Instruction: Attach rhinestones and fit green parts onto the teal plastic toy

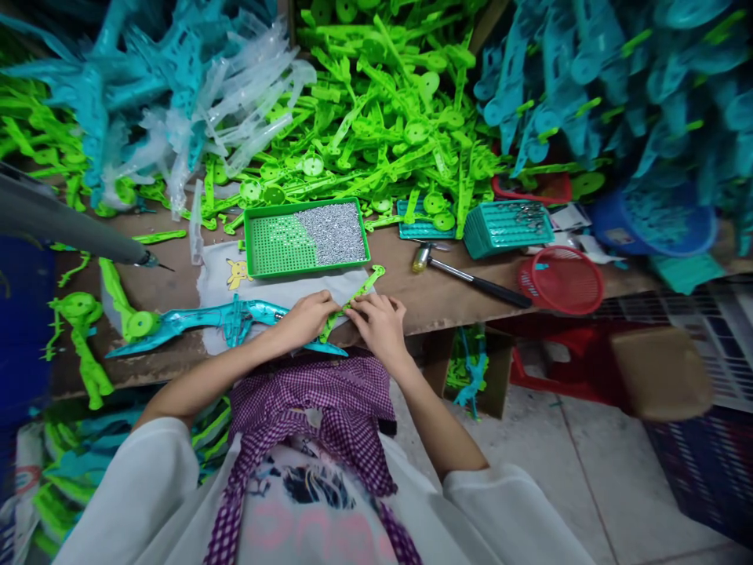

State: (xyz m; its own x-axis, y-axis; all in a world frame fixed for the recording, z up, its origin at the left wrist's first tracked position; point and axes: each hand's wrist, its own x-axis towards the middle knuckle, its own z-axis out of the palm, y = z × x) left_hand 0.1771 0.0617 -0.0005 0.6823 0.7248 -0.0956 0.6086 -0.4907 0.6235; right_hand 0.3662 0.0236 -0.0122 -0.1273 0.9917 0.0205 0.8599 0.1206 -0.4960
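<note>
**Green strip pinched between both hands**

Closest to me is the checked apron (318, 384), up against the bench (405, 302). Just beyond it, my left hand (311, 318) and right hand (380, 326) are both closed, fingertips pinching one green strip (363, 287). The strip sits in the gap between them, right of the left hand and left of the right, neither clearly nearer. Its long axis slants from near left to far right, the far end free past the fingers. The near end is above the blue part (194, 320), which lies crosswise under my left forearm; whether they touch, I can't tell. Farther out are the tray (276, 253) of metal bits (338, 233), with the hammer (464, 273) to its right, then the green heap (382, 118).
</note>
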